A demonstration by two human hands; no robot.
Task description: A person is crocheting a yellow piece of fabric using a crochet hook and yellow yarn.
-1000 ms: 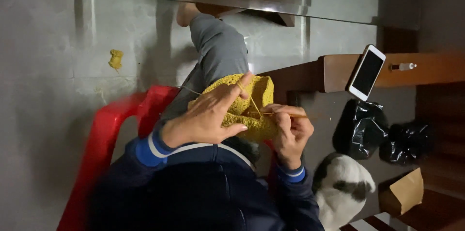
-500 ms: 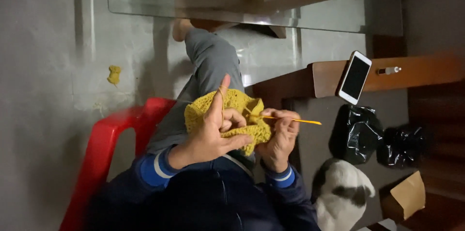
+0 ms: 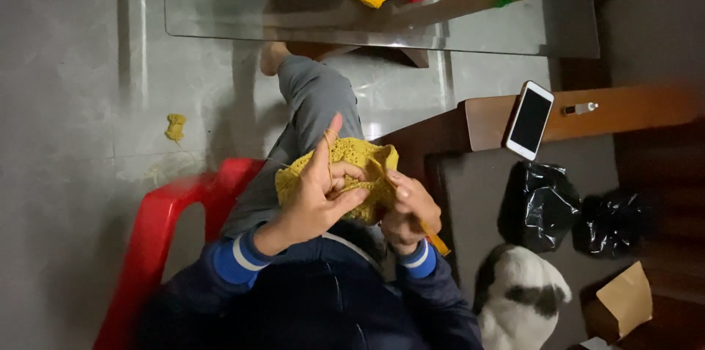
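seated person's left hand (image 3: 316,199) grips a yellow crochet piece (image 3: 352,174) over the lap, forefinger raised; right hand (image 3: 410,212) closes around an orange crochet hook (image 3: 435,241) beside it.

The yellow crocheted yarn piece (image 3: 352,174) sits between the left hand (image 3: 312,199) and right hand (image 3: 411,210), above the lap. A white slim smartphone (image 3: 529,120) lies right, on the brown wooden bench (image 3: 624,107); two black plastic bags (image 3: 540,207) sit below it.

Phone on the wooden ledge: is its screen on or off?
Off. The phone lies face up on the wooden ledge, and its screen is uniformly black, showing no glow or picture.
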